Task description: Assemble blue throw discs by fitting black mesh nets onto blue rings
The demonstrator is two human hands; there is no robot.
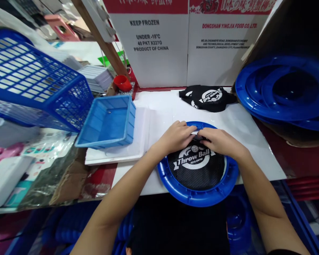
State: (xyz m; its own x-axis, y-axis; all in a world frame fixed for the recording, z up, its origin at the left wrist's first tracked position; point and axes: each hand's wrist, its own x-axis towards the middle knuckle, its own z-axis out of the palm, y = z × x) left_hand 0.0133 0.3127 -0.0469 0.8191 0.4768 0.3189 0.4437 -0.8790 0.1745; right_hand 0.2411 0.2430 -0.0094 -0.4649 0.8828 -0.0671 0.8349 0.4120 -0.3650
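A blue plastic ring [199,198] lies at the table's near edge, partly over it. Inside it is a round black mesh [199,179] printed "Throw Ball" in white. At the ring's far side, my left hand [178,135] pinches the mesh edge with bent fingers. Close beside it, my right hand [218,141] grips the same far edge, thumb and fingers curled together. The fingers hide the spot where mesh and ring meet. A thin white gap shows between mesh and ring at the right.
More black printed mesh pieces [206,97] lie at the back. Several blue rings [276,109] sit in a carton on the right. To the left are a light blue bin [106,124] on white boards, a blue basket [55,95] and a red cup [123,83]. White cartons [159,67] stand behind.
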